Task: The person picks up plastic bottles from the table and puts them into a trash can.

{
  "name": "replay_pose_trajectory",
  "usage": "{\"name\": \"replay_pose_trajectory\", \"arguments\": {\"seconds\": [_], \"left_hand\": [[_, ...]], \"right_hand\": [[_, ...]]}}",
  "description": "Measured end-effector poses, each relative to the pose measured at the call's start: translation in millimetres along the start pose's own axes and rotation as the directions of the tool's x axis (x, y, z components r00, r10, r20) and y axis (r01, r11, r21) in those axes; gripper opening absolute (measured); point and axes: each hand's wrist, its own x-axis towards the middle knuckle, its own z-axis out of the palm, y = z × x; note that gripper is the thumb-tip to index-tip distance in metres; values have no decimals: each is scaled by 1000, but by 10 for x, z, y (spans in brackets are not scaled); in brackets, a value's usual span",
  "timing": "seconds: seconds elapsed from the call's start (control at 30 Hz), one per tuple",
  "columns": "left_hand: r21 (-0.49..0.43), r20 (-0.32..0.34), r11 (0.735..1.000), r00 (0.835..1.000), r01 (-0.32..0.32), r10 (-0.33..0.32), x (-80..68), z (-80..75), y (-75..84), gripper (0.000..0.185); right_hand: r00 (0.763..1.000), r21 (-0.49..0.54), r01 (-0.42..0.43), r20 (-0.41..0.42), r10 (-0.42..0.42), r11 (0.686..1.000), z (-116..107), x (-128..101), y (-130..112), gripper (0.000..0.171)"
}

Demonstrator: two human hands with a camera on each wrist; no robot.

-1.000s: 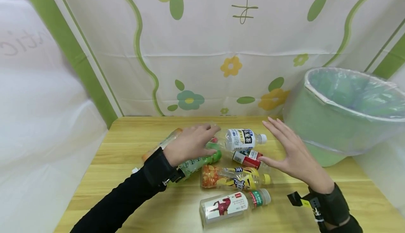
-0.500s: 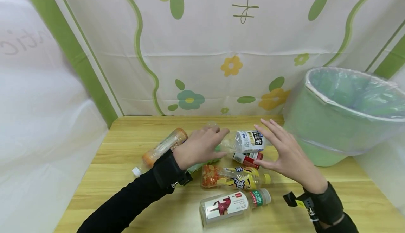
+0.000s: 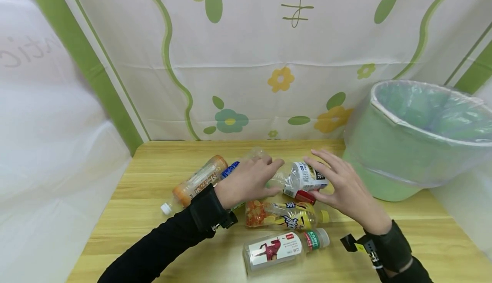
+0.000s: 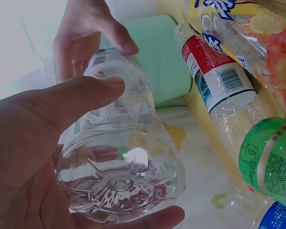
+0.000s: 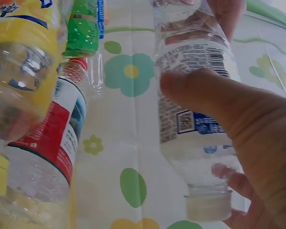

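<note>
Above bottle pile at table (image 3: pixel 161 154) centre: both hands holding clear water bottle (image 3: pixel 297 177), lifting it off surface. Left hand (image 3: pixel 246 180) curling round base end, thumb (image 4: pixel 71 98) pressing on side. Right hand (image 3: pixel 347 187) gripping label and neck end, cap toward palm. Red-label bottle (image 3: pixel 301 196) and yellow bottle (image 3: pixel 286 215) lying just underneath. Green bin (image 3: pixel 407 146) sitting near, to right.

An empty clear plastic bottle (image 3: pixel 303 176) — white label, white cap — held tilted above the table's other bottles.
</note>
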Motion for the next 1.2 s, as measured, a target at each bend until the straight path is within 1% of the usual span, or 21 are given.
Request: {"name": "replay_pose_trajectory", "arguments": {"seconds": [0.1, 0.33, 0.4, 0.5, 0.57, 0.7, 0.87, 1.2], "left_hand": [[-15, 8, 1000, 1000, 5, -5, -4, 5, 6, 65], [-47, 21, 999, 1000, 19, -18, -14, 15, 8, 66], [-54, 27, 998, 999, 20, -19, -18, 20, 7, 67], [-55, 32, 998, 999, 19, -18, -21, 29, 6, 67], [-59, 32, 998, 999, 20, -18, -24, 36, 5, 68], [-75, 33, 997, 999, 25, -23, -34, 57, 1, 68], [-93, 29, 995, 999, 32, -29, -49, 79, -7, 68], [-99, 34, 993, 998, 58, -55, -104, 100, -28, 69]], "right_hand": [[1000, 14, -10, -1, 10, 1000, 16, -11, -15, 92], [999, 26, -28, 18, 28, 999, 20, -32, -39, 93], [999, 33, -27, 20, 26, 999, 18, -34, -34, 87], [999, 42, -27, 20, 26, 999, 23, -35, -26, 71], [1000, 44, -26, 18, 25, 999, 30, -33, -23, 66], [1000, 39, -20, 8, 20, 999, 45, -33, -34, 70], [1000, 26, -19, 3, 19, 999, 55, -37, -45, 69], [1000, 28, -16, 7, 16, 999, 67, -39, -44, 71]]}}
